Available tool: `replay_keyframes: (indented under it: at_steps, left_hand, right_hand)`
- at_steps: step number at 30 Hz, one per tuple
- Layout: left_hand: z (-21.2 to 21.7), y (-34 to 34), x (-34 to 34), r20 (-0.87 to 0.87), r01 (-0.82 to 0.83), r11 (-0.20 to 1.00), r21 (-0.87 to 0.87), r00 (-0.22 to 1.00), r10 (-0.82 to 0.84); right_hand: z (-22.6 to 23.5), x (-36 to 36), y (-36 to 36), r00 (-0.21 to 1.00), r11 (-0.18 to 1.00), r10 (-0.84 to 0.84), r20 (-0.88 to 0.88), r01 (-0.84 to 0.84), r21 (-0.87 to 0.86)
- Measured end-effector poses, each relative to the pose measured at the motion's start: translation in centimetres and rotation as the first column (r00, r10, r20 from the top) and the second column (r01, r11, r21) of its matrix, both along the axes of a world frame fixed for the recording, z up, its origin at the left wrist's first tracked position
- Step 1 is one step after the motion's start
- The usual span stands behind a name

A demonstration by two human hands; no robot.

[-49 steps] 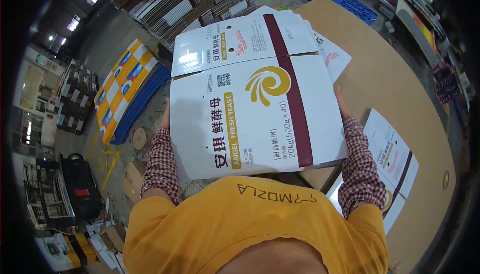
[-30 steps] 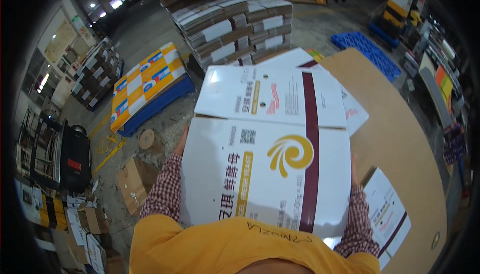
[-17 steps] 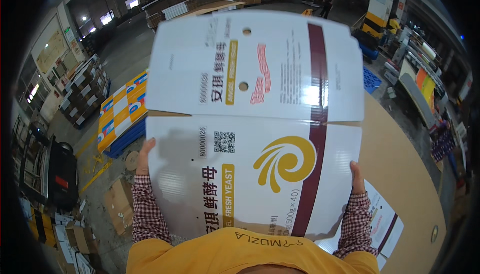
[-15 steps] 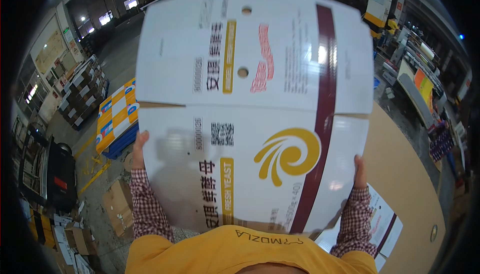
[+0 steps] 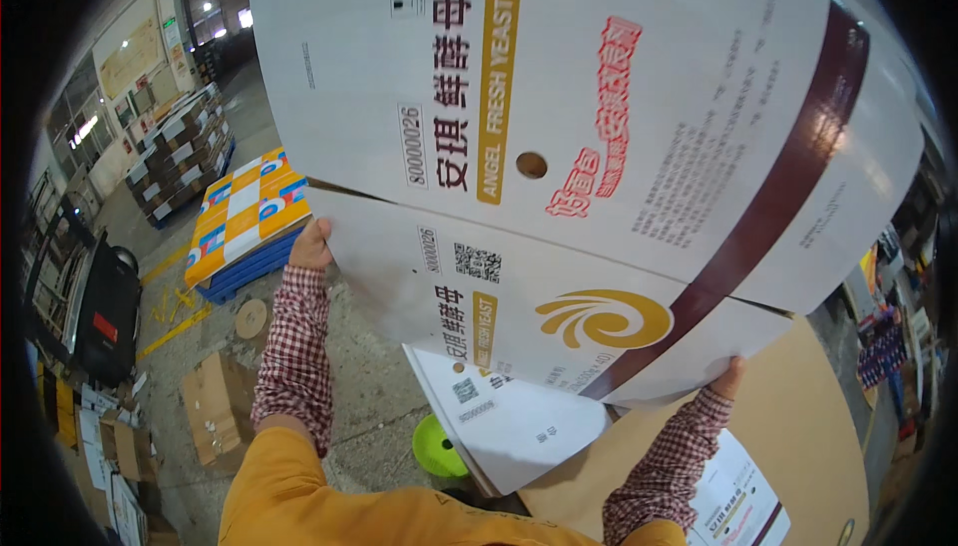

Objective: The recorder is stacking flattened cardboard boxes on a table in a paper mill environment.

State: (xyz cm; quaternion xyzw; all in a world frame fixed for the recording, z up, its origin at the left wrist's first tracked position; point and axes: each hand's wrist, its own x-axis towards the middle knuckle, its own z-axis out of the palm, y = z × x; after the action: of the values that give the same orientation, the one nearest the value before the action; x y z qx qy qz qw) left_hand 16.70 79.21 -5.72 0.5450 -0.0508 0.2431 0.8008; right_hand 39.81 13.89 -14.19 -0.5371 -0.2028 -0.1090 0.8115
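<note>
A large white carton blank (image 5: 559,247) is held up across the middle of the view. It carries a maroon stripe, a gold swirl and punched holes, and its slotted fold lines show. My left hand (image 5: 313,244) grips its left edge. On the lower right edge, my right hand (image 5: 729,377) is closed round the board. Fingers behind the blank are partly hidden. Under it, another white printed blank (image 5: 539,431) lies partly over the brown tabletop (image 5: 818,416). One more printed blank (image 5: 743,481) shows beside my right forearm.
A bright green round object (image 5: 439,449) stands below the table edge. To the left are a brown open box (image 5: 215,411), an orange-and-white stack (image 5: 249,209) on a blue base, and a black machine (image 5: 105,316). Stacked cartons (image 5: 180,152) stand farther back.
The held blank has tilted, its upper panel looming larger and its right side swinging out to the right. My left hand has risen slightly, my right hand lowered. The blank beneath has come into view.
</note>
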Motion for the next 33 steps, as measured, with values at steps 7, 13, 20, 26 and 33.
replay_keyframes:
  at_steps: [7,13,20,26,33]
  left_hand:
    - [0.4,-3.2,0.0,0.094,0.024,0.999,0.022,0.995,-0.026]
    - [1.2,-4.9,-0.9,0.048,-0.24,0.97,0.02,0.97,0.239]
    - [7.3,-8.2,-1.9,-0.146,-0.376,0.919,-0.122,0.922,0.358]
    - [4.4,-8.3,-2.6,-0.454,-0.168,0.953,-0.252,0.89,0.036]
    - [-7.2,-7.3,-3.3,-0.72,-0.046,0.985,-0.169,0.688,-0.092]
  right_hand:
    - [0.4,-0.7,0.0,0.988,0.981,0.12,-0.093,-0.133,-0.14]
    - [-3.3,1.3,-2.4,0.974,0.982,-0.175,-0.144,0.184,0.049]
    - [8.2,-1.4,3.8,0.957,0.999,-0.019,-0.289,0.027,0.025]
    - [11.4,-3.3,8.8,0.889,0.937,-0.058,-0.455,-0.108,-0.331]
    - [-1.8,-2.8,9.3,0.703,0.858,0.097,-0.705,-0.418,-0.298]
